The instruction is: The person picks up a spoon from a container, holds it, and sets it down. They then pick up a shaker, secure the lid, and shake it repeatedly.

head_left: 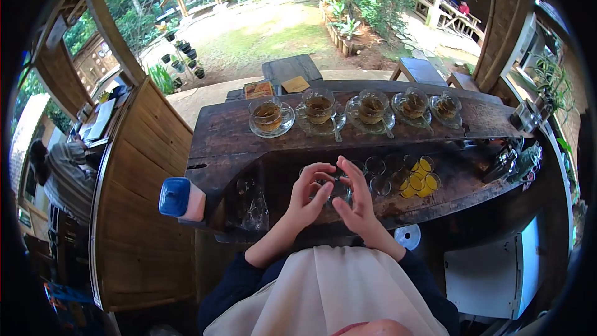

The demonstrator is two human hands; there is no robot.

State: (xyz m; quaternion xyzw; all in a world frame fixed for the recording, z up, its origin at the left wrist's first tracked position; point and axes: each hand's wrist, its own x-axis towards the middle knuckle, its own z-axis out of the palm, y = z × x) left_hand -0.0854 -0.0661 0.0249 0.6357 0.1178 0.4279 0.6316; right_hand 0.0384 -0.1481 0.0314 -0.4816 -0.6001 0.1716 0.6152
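Note:
Both of my hands are raised in front of my chest, over the front of a dark wooden counter [217, 134]. My left hand [309, 196] is open with curved fingers and holds nothing. Facing it, my right hand [354, 198] is also open and holds nothing; a small gap separates the two. Behind them, partly hidden, small clear glasses [375, 165] stand on a lower shelf. Beside these are glasses with yellow contents [420, 180]. Along the counter top runs a row of glass cups [267, 116] of brown drink on glass saucers [289, 123], some with spoons [336, 128].
A blue-lidded container [176, 196] stands at the counter's left end, near clear plastic wrapping [254, 208]. Glass jars [527, 115] are at the right end. A white appliance [482, 274] stands below right. A person in a striped top [67, 180] is at the far left.

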